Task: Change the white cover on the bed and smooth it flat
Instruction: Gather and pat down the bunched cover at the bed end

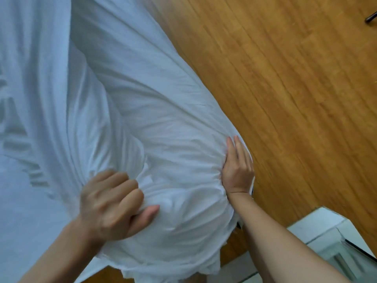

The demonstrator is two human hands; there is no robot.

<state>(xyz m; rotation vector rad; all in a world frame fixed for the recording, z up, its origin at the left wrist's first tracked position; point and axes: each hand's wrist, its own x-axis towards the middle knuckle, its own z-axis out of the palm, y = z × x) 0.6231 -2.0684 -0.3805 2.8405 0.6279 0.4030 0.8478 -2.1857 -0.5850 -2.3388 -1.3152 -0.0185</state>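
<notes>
The white cover spreads over the bed across the left and centre of the view, bunched and wrinkled around the near corner. My left hand grips a gathered fold of the cover, fingers curled over it and thumb beneath. My right hand lies flat against the side of the corner with straight fingers pointing away from me, pressing the cloth at the bed's edge. The mattress under the cover is hidden.
Wooden plank floor fills the right side. A white cabinet or box stands at the bottom right near my right forearm. A dark object pokes in at the top right corner.
</notes>
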